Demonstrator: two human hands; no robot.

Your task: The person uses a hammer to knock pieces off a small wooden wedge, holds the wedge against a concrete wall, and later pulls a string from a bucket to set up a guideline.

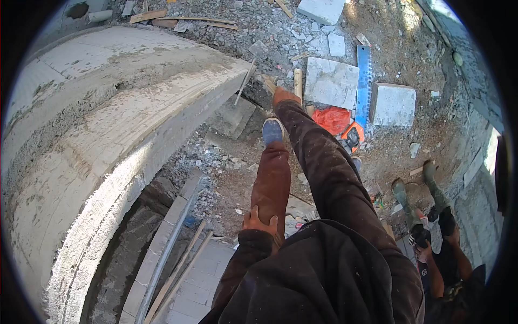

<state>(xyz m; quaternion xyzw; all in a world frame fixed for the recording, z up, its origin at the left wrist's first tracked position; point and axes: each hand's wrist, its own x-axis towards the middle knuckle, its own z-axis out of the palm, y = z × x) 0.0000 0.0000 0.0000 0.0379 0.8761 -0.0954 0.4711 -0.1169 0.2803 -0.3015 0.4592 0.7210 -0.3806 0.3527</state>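
Note:
My left hand (260, 222) lies on my brown-trousered left leg, its fingers spread and nothing in it. My right arm stretches forward, and my right hand (286, 96) is low near the ground, close to the end of the curved wall. A thin piece of wood (269, 84) shows at its fingertips; whether the fingers grip it is unclear. Just right of that hand stands a short wooden stick (298, 82). Farther right lie a pale block (331, 83), a red plastic bag (331, 120) and a handsaw with a blue blade (363, 81) and orange handle.
A curved, mortar-covered wall (129, 124) fills the left. Below it are a metal profile (164, 259) and long wooden slats (181, 270). Another pale block (394, 105) sits right of the saw. Rubble covers the ground. A person in boots (406, 200) is at the lower right, hands low.

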